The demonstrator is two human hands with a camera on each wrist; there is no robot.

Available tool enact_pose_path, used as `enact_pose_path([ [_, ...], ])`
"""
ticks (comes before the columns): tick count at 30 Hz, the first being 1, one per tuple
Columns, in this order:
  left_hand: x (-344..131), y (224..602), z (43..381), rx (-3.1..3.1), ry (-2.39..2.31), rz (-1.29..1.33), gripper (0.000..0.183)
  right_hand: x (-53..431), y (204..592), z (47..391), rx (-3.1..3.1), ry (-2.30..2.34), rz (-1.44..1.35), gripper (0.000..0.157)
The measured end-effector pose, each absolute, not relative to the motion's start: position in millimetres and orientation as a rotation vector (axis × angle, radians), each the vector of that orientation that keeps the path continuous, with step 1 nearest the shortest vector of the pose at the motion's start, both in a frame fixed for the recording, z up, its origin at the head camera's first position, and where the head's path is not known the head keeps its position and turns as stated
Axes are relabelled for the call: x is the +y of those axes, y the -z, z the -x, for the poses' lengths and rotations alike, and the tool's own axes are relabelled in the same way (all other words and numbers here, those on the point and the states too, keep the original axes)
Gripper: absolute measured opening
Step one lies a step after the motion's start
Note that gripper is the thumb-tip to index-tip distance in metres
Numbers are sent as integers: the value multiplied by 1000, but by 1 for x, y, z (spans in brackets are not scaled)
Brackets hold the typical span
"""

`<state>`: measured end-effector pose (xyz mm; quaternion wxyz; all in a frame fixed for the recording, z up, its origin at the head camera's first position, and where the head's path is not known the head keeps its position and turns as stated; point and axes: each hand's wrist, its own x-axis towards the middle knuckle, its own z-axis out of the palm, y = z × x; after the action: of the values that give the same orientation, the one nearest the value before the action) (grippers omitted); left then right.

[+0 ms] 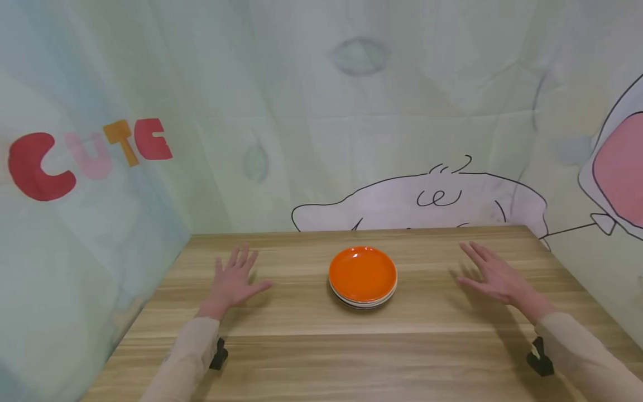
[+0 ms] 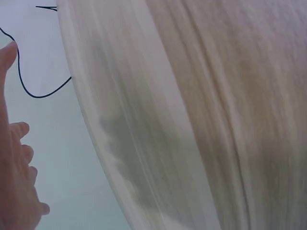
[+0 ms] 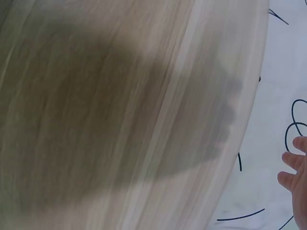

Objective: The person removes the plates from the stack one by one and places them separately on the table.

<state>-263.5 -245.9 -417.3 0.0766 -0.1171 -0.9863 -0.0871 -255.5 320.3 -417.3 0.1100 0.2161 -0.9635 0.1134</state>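
The stack of plates [image 1: 363, 277] sits on the wooden table [image 1: 351, 363] between my left hand [image 1: 235, 283], fingers spread, and my right hand [image 1: 494, 279], fingers straight and thumb apart; neither touches it. Its round top is glossy orange, with whitish rims beneath.

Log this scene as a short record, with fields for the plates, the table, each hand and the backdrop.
Plate stack: orange plate on top, paler edges below
Table: wood-grain, under the plate stack
Left hand: fingers spread, holding nothing, left of the plate stack
Right hand: holding nothing, right of the plate stack
Backdrop: pale, printed, CUTE lettering at left
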Motion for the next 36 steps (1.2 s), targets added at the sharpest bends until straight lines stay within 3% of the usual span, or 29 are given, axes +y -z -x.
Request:
enact_pose_path([
  [15,-219,419,268,-2916,395,410,85,306,417,261,-2841,-447,-609,75],
  [36,-160,418,269,-2901,944,490,85,272,427,267,-2800,-695,-607,74],
])
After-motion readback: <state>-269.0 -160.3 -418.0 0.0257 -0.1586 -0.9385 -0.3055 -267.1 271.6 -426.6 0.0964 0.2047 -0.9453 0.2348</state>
